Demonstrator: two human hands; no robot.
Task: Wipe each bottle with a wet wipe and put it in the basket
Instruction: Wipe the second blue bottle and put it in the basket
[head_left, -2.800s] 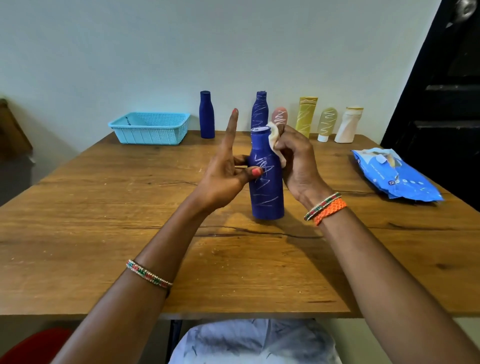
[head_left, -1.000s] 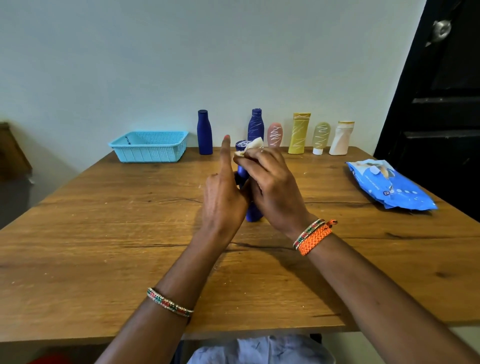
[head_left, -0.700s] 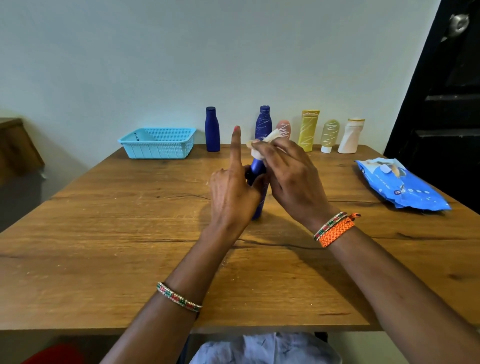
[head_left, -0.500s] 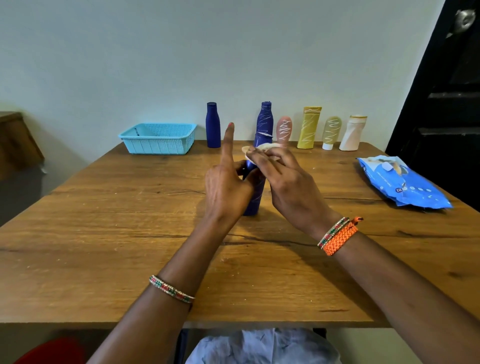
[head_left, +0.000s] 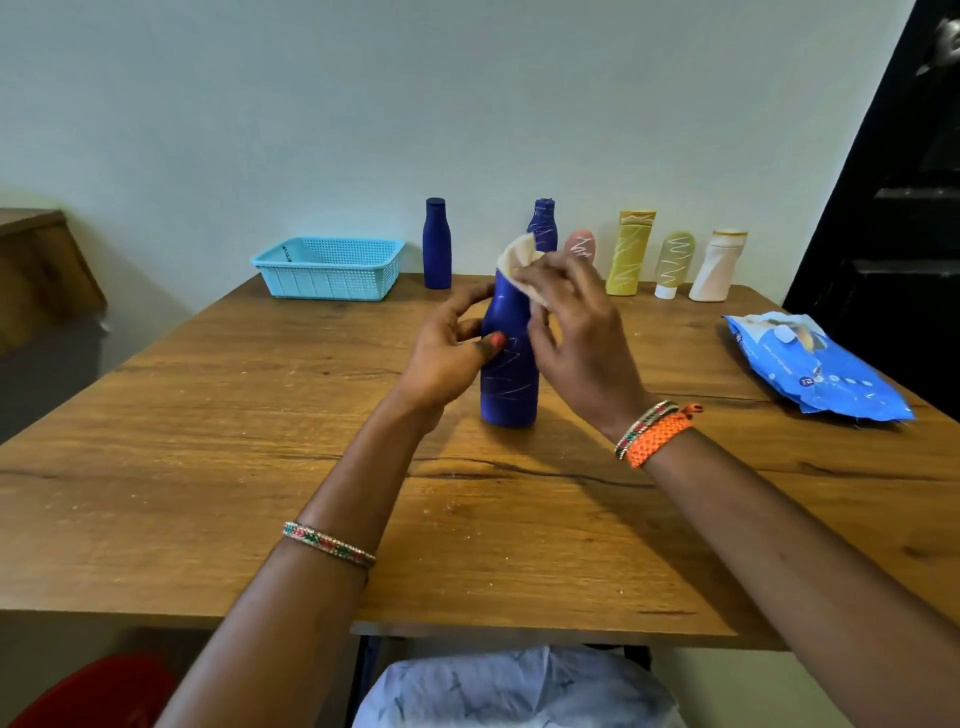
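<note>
A dark blue bottle (head_left: 509, 379) with white scribbles stands upright on the wooden table (head_left: 208, 467) in front of me. My left hand (head_left: 447, 353) grips its middle from the left, thumb across the front. My right hand (head_left: 576, 332) presses a crumpled white wet wipe (head_left: 519, 260) over the bottle's neck and top, hiding the cap. A light blue plastic basket (head_left: 332, 267) sits at the back left, with nothing visible inside.
Along the back edge stand a plain blue bottle (head_left: 436, 244), a scribbled blue bottle (head_left: 543, 221), a pink one (head_left: 581, 244), a yellow tube (head_left: 631, 252), a pale green tube (head_left: 674, 262) and a white bottle (head_left: 718, 267). A blue wipes pack (head_left: 815, 364) lies at right.
My left forefinger, earlier raised, has curled around the bottle. My right hand with the wipe has shifted up over the bottle's neck. The bottle shows more of its scribbled body.
</note>
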